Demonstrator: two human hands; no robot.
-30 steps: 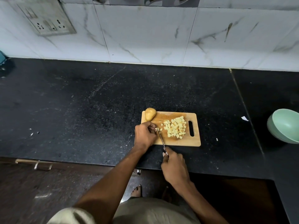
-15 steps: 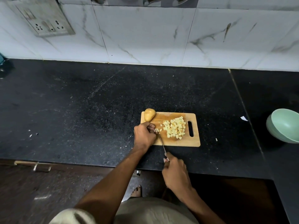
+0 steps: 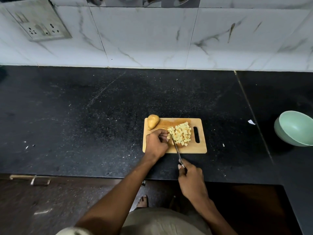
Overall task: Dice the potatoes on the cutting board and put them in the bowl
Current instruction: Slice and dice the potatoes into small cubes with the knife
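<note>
Yellow potato cubes (image 3: 180, 135) now touch curled left hand (image 3: 156, 145); right hand (image 3: 191, 179) grips knife (image 3: 177, 149).

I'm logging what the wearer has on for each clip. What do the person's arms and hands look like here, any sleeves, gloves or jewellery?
Both forearms are bare. The left hand and right hand wear no gloves, and no rings, watch or bracelets show. A pale, cream-coloured sleeve edge appears at the upper left arm; the right arm's sleeve is out of frame.
</note>
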